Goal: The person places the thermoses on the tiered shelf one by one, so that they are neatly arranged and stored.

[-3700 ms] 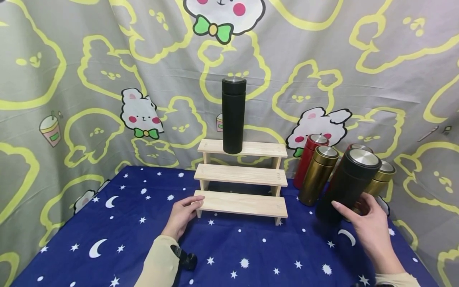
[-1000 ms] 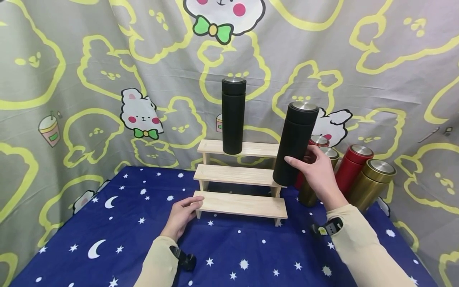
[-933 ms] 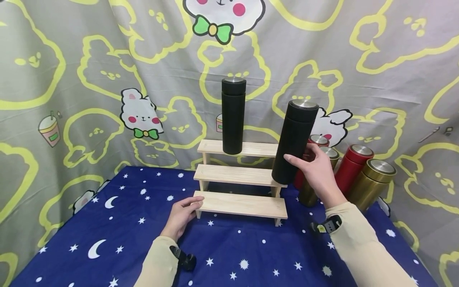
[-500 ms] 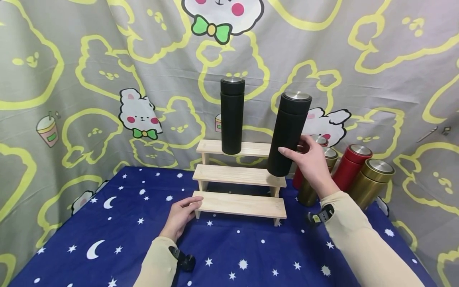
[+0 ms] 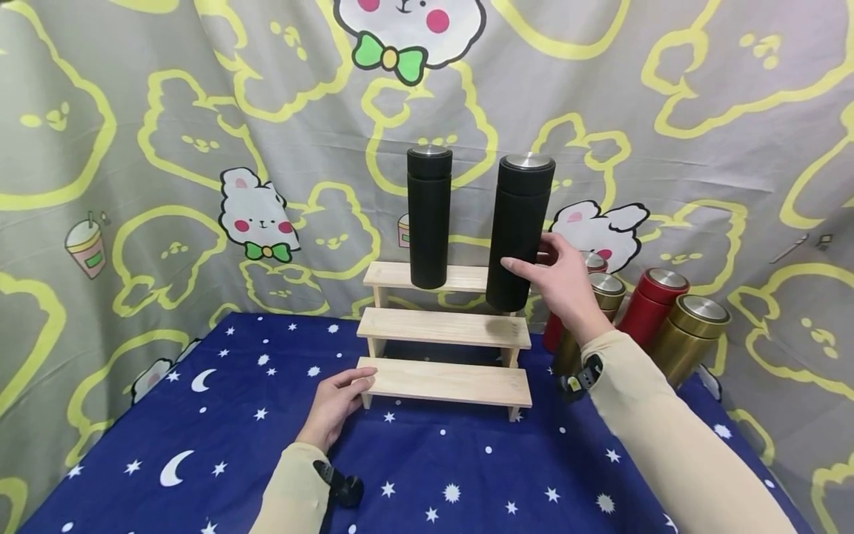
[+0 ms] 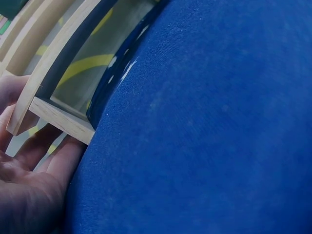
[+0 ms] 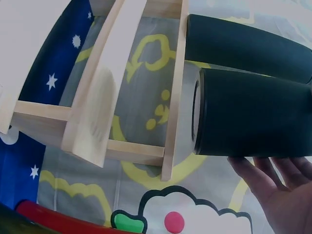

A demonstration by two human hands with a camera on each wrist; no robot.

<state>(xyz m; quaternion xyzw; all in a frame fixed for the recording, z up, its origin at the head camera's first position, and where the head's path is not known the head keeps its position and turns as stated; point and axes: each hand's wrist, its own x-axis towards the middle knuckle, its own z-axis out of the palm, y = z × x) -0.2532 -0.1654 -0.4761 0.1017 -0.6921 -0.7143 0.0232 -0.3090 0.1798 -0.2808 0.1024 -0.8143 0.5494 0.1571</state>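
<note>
At the left end of the wooden stand [image 5: 427,325], I have the left hand [image 5: 336,400] pinching the lowest step [image 5: 447,382]; above the stand's right end, the right hand [image 5: 563,280] grips a black flask [image 5: 523,222]. A second flask [image 5: 428,222] tops the stand; red flasks [image 5: 646,315] and gold flasks [image 5: 690,334] stand to its right.

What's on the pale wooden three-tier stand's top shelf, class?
One black cylindrical bottle stands upright on the top shelf. A second black cylindrical bottle, in the right hand, hides the shelf's right part in the head view; wood beneath the first is covered.
</note>
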